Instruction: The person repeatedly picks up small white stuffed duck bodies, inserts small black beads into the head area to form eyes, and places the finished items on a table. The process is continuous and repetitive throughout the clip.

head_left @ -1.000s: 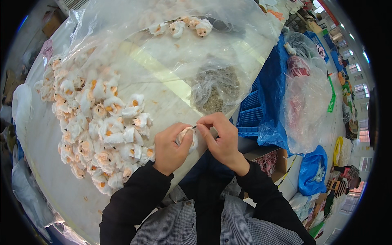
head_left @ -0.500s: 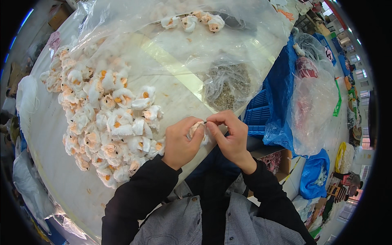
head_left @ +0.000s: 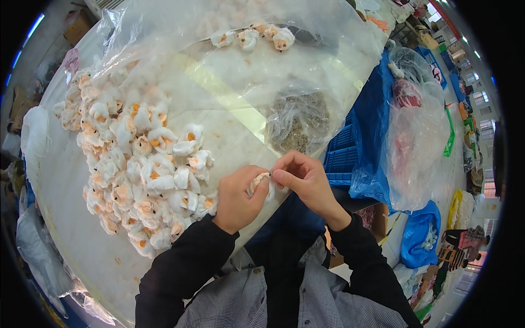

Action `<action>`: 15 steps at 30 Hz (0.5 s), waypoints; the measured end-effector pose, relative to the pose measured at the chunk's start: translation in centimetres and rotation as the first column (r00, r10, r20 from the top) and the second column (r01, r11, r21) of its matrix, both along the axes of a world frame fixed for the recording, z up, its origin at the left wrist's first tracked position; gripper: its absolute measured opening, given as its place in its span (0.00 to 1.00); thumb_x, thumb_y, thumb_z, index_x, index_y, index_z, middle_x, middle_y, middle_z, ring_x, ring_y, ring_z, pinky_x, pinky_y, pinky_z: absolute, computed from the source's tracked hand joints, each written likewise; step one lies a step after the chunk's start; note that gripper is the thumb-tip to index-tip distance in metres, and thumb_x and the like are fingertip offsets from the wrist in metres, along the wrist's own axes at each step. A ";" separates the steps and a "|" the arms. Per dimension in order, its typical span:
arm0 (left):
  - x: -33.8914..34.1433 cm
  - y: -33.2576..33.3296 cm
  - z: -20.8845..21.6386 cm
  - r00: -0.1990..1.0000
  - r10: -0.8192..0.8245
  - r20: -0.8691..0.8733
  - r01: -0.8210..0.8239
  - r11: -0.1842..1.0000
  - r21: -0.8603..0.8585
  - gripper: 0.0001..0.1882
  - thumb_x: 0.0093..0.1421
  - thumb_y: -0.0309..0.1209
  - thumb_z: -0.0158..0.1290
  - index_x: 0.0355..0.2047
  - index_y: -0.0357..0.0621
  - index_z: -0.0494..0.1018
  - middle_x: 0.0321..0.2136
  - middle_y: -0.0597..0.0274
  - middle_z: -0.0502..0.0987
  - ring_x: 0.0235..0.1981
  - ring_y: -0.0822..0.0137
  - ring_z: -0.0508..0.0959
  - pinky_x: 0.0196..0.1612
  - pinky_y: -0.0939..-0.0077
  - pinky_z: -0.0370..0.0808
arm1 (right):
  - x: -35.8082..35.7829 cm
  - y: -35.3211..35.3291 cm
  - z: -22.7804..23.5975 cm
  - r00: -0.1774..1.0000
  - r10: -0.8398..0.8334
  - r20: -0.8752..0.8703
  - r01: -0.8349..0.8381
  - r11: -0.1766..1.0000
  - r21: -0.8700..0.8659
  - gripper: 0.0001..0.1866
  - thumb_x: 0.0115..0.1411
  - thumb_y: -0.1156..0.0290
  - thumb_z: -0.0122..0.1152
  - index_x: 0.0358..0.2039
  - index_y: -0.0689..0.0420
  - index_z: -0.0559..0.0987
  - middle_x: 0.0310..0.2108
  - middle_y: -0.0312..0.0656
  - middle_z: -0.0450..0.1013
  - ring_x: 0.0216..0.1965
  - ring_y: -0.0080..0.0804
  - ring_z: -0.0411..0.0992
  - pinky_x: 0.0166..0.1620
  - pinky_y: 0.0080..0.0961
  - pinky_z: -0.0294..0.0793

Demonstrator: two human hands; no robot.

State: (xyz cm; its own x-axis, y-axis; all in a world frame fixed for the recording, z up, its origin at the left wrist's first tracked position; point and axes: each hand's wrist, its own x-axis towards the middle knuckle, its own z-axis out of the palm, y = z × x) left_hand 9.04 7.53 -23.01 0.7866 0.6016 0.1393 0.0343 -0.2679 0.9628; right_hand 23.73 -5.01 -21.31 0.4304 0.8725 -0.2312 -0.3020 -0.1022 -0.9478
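Just inside the near right edge of the table [head_left: 109,268], a small plush piece [head_left: 260,181], white and peach, is pinched between thumb and fingers of the left hand [head_left: 239,198]. The right hand [head_left: 305,185] brings thumb and forefinger close together at its tip; whether they grip anything, I cannot tell. Fine work on that tip seems in hand, calling next for a steady left hold and a precise right pinch. Similar pieces [head_left: 150,175] lie heaped toward the left edge; a clear bag [head_left: 298,123] rests by the right.

Small peach-and-white fluffy piece [head_left: 256,182], partly covered, in left hand [head_left: 239,195]
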 end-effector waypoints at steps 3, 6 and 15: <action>-0.2 0.1 0.0 1.000 -0.018 -0.024 0.018 1.000 0.000 0.07 0.62 0.25 0.58 0.38 0.36 0.80 0.32 0.48 0.82 0.33 0.48 0.83 0.37 0.65 0.79 | -0.3 0.1 0.5 0.988 0.007 0.151 0.000 0.999 -0.046 0.05 0.67 0.75 0.67 0.40 0.61 0.80 0.34 0.34 0.77 0.35 0.19 0.74 0.40 0.18 0.73; -0.1 0.1 -0.2 0.999 -0.030 -0.014 0.031 0.999 0.041 0.07 0.61 0.24 0.58 0.39 0.36 0.80 0.33 0.47 0.82 0.34 0.47 0.83 0.37 0.64 0.79 | -0.3 0.0 1.2 0.902 0.057 0.429 -0.015 0.995 -0.100 0.06 0.66 0.74 0.67 0.40 0.62 0.80 0.33 0.35 0.78 0.35 0.20 0.77 0.40 0.19 0.75; -0.1 -0.1 -0.5 0.999 -0.035 -0.020 0.036 0.997 0.062 0.07 0.61 0.24 0.58 0.39 0.36 0.80 0.33 0.48 0.82 0.33 0.47 0.83 0.37 0.63 0.79 | -0.2 0.1 1.9 0.803 0.113 0.585 -0.046 0.991 -0.128 0.05 0.64 0.77 0.67 0.38 0.63 0.81 0.32 0.39 0.80 0.35 0.23 0.80 0.40 0.21 0.78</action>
